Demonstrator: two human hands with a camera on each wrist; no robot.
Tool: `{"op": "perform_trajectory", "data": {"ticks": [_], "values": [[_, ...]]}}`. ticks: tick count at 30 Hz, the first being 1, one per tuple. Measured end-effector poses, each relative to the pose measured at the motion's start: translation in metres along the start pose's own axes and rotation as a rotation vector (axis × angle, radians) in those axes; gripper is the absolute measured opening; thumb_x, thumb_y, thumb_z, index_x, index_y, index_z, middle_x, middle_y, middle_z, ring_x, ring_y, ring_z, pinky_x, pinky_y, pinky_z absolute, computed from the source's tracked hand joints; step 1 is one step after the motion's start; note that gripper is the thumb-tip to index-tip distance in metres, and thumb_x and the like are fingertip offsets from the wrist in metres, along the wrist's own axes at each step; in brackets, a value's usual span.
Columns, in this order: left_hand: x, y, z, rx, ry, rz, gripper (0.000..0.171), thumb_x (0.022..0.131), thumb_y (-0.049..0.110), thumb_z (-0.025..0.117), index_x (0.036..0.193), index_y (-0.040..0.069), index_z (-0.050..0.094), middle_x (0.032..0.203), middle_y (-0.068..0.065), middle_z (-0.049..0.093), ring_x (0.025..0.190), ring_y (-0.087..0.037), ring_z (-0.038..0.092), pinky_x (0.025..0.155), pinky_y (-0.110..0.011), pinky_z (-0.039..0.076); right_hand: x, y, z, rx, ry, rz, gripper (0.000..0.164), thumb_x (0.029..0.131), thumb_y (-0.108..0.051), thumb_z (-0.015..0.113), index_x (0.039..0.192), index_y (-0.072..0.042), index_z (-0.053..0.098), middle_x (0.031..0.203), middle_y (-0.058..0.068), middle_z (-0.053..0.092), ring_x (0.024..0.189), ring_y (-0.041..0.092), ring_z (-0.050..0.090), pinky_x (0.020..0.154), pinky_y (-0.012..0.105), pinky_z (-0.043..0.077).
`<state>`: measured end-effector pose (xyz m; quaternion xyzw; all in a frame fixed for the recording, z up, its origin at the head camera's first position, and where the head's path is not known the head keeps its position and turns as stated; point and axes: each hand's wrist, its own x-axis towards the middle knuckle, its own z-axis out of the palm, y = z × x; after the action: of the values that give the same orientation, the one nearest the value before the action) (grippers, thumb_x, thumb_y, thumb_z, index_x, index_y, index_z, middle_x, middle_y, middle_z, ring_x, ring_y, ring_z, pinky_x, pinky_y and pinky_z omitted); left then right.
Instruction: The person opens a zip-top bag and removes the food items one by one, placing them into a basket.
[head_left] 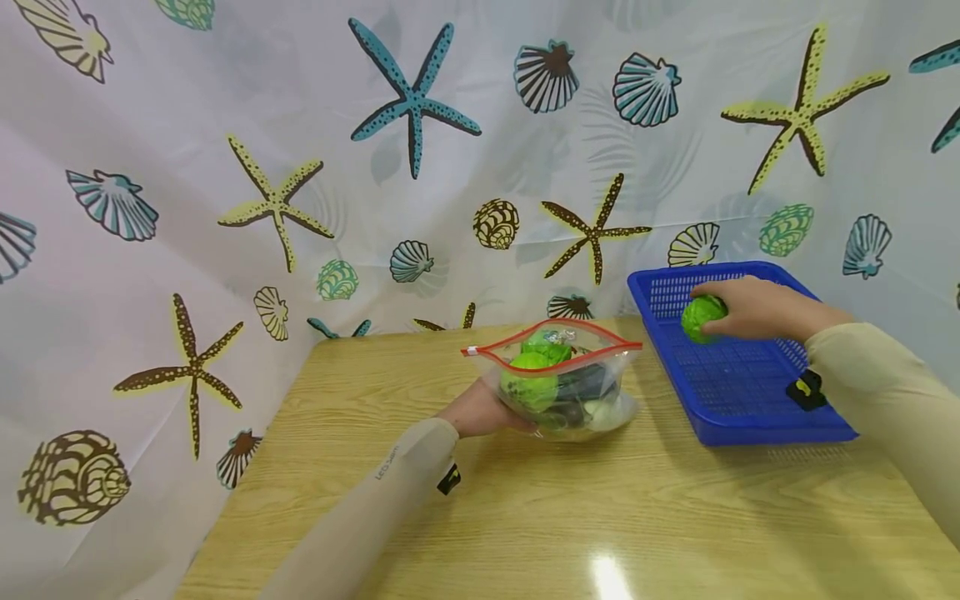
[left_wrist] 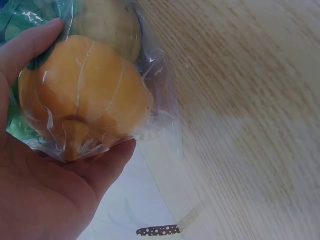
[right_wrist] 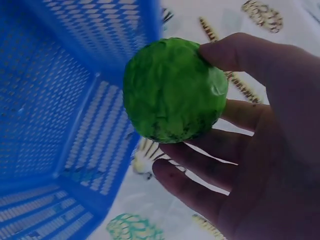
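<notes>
My left hand grips the side of a clear zip bag with a red-edged mouth, which stands open and upright on the table. Inside it are green leafy toy vegetables, a dark long piece and something pale low down. Through the plastic, the left wrist view shows an orange toy pumpkin against the palm, with a tan rounded item beyond it. Over the blue basket, my right hand holds a round green toy cabbage between thumb and fingers.
The basket's slotted walls rise around its floor, at the right of the wooden table. Behind the table hangs a white curtain printed with shells and starfish, which also runs along the left side.
</notes>
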<state>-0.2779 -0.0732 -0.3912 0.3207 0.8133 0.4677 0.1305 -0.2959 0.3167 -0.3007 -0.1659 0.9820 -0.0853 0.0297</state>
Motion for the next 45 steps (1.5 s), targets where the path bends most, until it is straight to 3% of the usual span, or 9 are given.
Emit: {"op": "perform_trajectory", "data": {"ticks": [4, 7, 11, 16, 23, 31, 36, 40, 45], "values": [[0.005, -0.014, 0.001, 0.005, -0.006, 0.024, 0.083, 0.063, 0.003, 0.087, 0.135, 0.025, 0.051, 0.129, 0.009, 0.055, 0.113, -0.004, 0.047, 0.103, -0.043, 0.036, 0.000, 0.022, 0.010, -0.006, -0.045, -0.011, 0.055, 0.085, -0.022, 0.066, 0.131, 0.005, 0.050, 0.104, 0.026, 0.062, 0.079, 0.029, 0.057, 0.064, 0.046, 0.050], [0.010, -0.026, 0.001, 0.015, -0.011, 0.031, 0.085, 0.063, 0.007, 0.088, 0.135, 0.031, 0.050, 0.129, 0.013, 0.055, 0.114, -0.003, 0.047, 0.103, -0.042, 0.036, 0.000, 0.028, 0.013, -0.009, -0.053, -0.020, 0.054, 0.086, -0.021, 0.066, 0.130, 0.007, 0.051, 0.113, 0.035, 0.058, 0.095, 0.043, 0.057, 0.074, 0.058, 0.050], [0.012, -0.031, 0.001, 0.032, -0.012, 0.030, 0.086, 0.063, 0.009, 0.088, 0.134, 0.033, 0.049, 0.129, 0.015, 0.054, 0.114, -0.002, 0.046, 0.103, -0.041, 0.036, 0.001, 0.022, 0.013, -0.013, -0.025, -0.039, 0.050, 0.087, -0.020, 0.065, 0.129, 0.005, 0.054, 0.118, 0.032, 0.057, 0.101, 0.044, 0.054, 0.079, 0.061, 0.048], [0.006, -0.017, -0.001, 0.014, -0.008, 0.026, 0.084, 0.063, 0.005, 0.088, 0.135, 0.027, 0.051, 0.129, 0.011, 0.055, 0.114, -0.003, 0.046, 0.103, -0.043, 0.036, 0.001, -0.011, 0.006, -0.018, 0.071, -0.094, 0.038, 0.088, -0.017, 0.063, 0.124, -0.005, 0.062, 0.115, 0.018, 0.064, 0.097, 0.032, 0.059, 0.078, 0.056, 0.050], [0.000, 0.004, -0.002, -0.009, -0.013, 0.015, 0.082, 0.064, 0.000, 0.086, 0.135, 0.022, 0.051, 0.129, 0.007, 0.056, 0.112, -0.003, 0.048, 0.104, -0.042, 0.035, -0.001, -0.080, -0.009, -0.034, 0.236, -0.238, 0.028, 0.089, -0.017, 0.062, 0.116, -0.012, 0.067, 0.107, 0.006, 0.068, 0.091, 0.020, 0.060, 0.073, 0.048, 0.054], [0.001, 0.002, -0.001, -0.035, -0.021, 0.049, 0.085, 0.063, -0.001, 0.086, 0.137, 0.019, 0.049, 0.130, 0.006, 0.055, 0.113, -0.004, 0.047, 0.105, -0.042, 0.034, 0.003, -0.141, -0.001, -0.043, 0.351, -0.534, 0.021, 0.088, -0.012, 0.063, 0.107, -0.017, 0.070, 0.103, -0.001, 0.068, 0.091, 0.013, 0.058, 0.070, 0.039, 0.054], [-0.001, 0.005, -0.002, 0.014, -0.016, 0.042, 0.085, 0.063, 0.000, 0.086, 0.137, 0.017, 0.047, 0.133, 0.005, 0.052, 0.115, -0.004, 0.045, 0.105, -0.042, 0.035, 0.018, -0.163, 0.008, -0.027, 0.237, -0.649, 0.029, 0.085, -0.001, 0.064, 0.111, -0.015, 0.068, 0.105, 0.002, 0.068, 0.091, 0.015, 0.058, 0.073, 0.038, 0.055], [0.000, 0.001, -0.001, 0.023, -0.017, 0.060, 0.082, 0.063, 0.001, 0.086, 0.135, 0.015, 0.050, 0.130, 0.004, 0.054, 0.112, -0.005, 0.047, 0.103, -0.042, 0.037, 0.029, -0.173, 0.013, -0.023, 0.077, -0.604, 0.040, 0.082, -0.003, 0.069, 0.121, -0.014, 0.064, 0.115, 0.003, 0.065, 0.099, 0.017, 0.057, 0.079, 0.041, 0.054], [0.007, -0.016, 0.001, 0.054, -0.010, 0.048, 0.086, 0.062, 0.006, 0.088, 0.136, 0.018, 0.047, 0.126, 0.008, 0.055, 0.110, -0.004, 0.048, 0.102, -0.040, 0.039, 0.034, -0.181, 0.018, -0.047, -0.065, -0.553, 0.061, 0.077, -0.014, 0.075, 0.134, -0.019, 0.054, 0.130, -0.001, 0.055, 0.114, 0.016, 0.046, 0.089, 0.042, 0.049]]}}
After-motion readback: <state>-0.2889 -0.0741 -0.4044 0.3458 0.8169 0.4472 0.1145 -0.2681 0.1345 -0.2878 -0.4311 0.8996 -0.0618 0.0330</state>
